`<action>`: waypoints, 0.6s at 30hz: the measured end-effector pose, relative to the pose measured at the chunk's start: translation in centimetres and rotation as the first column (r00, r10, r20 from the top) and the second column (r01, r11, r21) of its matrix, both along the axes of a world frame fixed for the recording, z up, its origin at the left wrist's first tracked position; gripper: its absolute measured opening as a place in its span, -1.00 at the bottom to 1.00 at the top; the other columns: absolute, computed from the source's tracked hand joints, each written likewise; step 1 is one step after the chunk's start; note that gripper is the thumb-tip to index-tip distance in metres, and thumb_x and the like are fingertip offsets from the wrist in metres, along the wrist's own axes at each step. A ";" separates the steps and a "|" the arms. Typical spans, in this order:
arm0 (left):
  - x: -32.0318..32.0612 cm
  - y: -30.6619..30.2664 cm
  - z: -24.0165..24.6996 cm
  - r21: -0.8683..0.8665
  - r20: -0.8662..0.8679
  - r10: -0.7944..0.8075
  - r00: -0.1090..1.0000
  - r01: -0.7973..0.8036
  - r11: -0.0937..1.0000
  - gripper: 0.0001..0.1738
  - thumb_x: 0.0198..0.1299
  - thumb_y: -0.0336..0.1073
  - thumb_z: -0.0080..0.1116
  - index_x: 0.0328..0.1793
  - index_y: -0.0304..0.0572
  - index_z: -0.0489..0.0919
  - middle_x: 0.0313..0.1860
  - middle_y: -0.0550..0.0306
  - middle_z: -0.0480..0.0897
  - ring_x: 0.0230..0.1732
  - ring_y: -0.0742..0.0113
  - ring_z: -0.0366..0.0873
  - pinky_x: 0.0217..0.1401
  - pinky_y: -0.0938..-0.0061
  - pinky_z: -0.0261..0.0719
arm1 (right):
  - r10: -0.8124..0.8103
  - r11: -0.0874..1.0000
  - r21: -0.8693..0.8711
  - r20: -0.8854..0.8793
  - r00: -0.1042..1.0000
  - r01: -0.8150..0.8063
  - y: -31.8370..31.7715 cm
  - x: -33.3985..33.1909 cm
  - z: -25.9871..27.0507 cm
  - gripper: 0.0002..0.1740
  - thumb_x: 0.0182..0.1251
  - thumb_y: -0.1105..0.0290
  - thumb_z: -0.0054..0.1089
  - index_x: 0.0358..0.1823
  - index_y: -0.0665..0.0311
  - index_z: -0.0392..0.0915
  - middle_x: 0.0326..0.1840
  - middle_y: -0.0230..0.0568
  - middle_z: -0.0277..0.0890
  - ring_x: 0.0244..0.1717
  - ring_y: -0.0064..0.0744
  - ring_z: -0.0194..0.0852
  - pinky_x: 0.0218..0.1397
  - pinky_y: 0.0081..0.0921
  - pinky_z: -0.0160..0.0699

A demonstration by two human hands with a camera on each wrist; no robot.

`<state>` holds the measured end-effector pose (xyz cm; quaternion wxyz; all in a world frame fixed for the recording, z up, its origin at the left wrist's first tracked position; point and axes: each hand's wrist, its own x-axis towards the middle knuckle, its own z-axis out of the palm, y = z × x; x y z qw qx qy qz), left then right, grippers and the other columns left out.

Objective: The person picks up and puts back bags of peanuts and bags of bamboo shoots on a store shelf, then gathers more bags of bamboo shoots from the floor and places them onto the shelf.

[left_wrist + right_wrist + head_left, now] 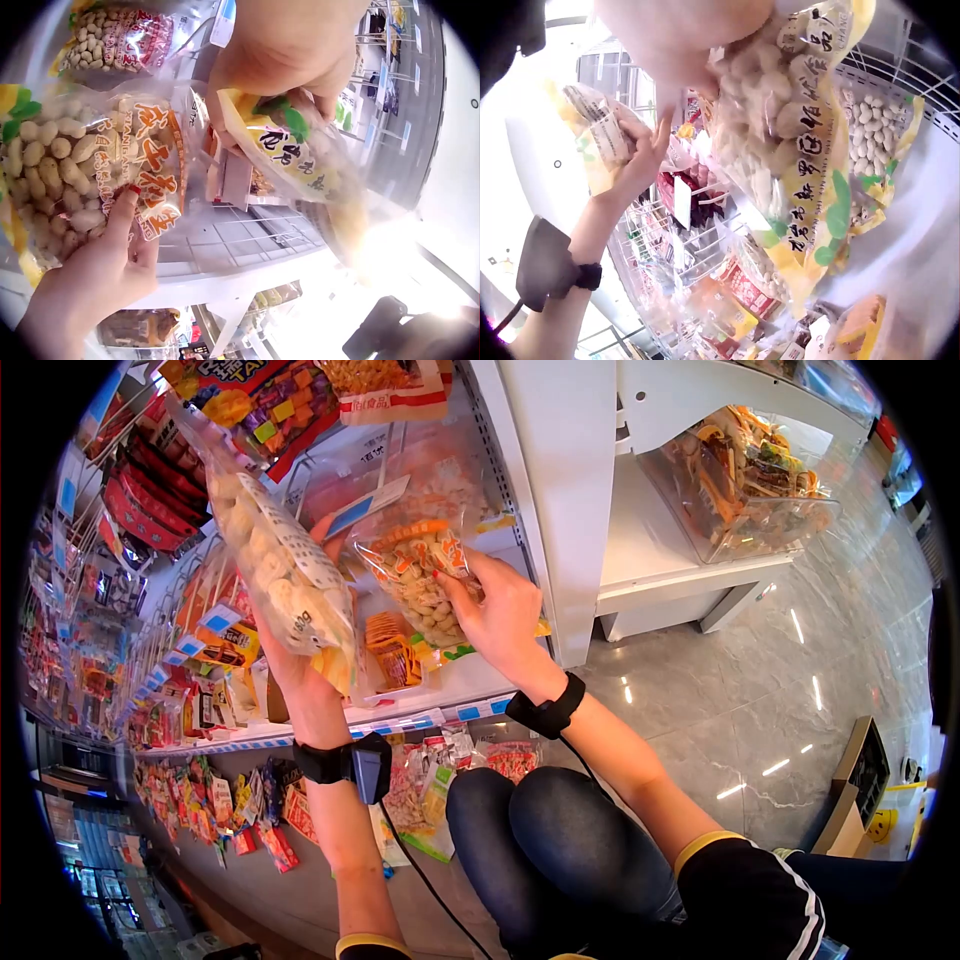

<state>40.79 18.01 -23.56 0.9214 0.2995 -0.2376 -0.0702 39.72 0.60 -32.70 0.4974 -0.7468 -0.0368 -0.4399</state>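
Observation:
My left hand (pixel 290 665) grips a clear bag of pale lumpy snacks (pixel 285 565), with printed text and a yellow lower end. It is held up at the left, and much of the hand is hidden behind it in the head view. My right hand (pixel 500 610) holds a clear bag of peanuts (pixel 415 585) by its side, thumb on the front. Orange lettering covers that front in the left wrist view, where the peanuts (pixel 56 172) show plainly. Both bags are in front of the shelf, with a gap between them.
Another peanut bag (pixel 112 41) lies on the white shelf. Orange packets (pixel 393 650) stand in a clear bin near the shelf edge. Red packs (pixel 150 500) hang from wire racks at left. A snack bin (pixel 740 510) sits on the unit at right, beside tiled floor (pixel 720 690).

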 end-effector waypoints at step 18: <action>0.0 0.1 -0.1 0.067 -0.045 0.100 0.994 -0.096 0.993 -0.29 0.29 0.11 -0.15 0.45 -0.05 0.05 0.39 -0.19 0.15 0.31 0.01 0.24 0.11 0.21 0.50 | 0.042 0.999 0.015 0.062 0.997 -0.043 -0.3 -0.2 -0.6 -0.73 0.03 0.41 0.31 -0.19 0.28 0.59 -0.46 -0.14 0.56 -0.51 -0.27 0.55 -0.49 -0.49 0.46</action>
